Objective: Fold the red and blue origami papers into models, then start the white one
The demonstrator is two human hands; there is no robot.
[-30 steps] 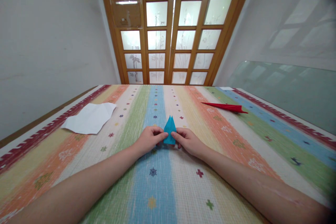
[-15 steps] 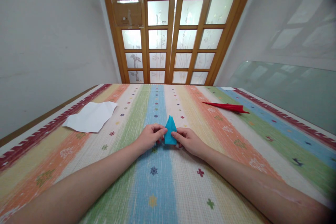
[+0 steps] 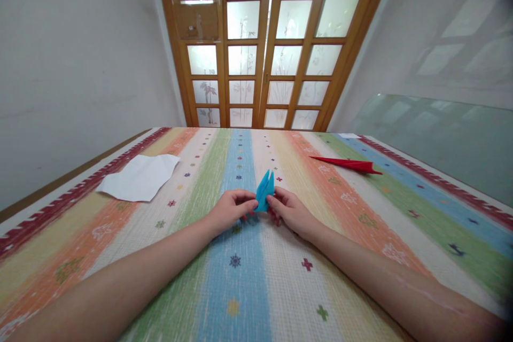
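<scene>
Striped woven cloth (image 3: 280, 288) in green, blue, cream and orange, spread over a wide table, with wooden glazed doors (image 3: 264, 48) closed at the far end between pale walls. Both bare forearms reaching in from the near edge, meeting at the middle of the blue stripe. Left hand (image 3: 229, 209) pinched narrow on the lower left edge of a small blue folded paper (image 3: 265, 190), thumb and forefinger closed on it. Right hand (image 3: 289, 209) gripping the lower right edge the same way, fingers curled under. Paper lifted off the cloth and tilted, two pointed tips aimed up and away, probably so that the layers can be pulled or creased from both sides at once. Well apart to the left, near the dark red border, a crumpled white sheet (image 3: 138, 177) lying flat. Far to the right, a long thin red folded paper (image 3: 348, 164) resting on the cloth, out of reach of either hand.
</scene>
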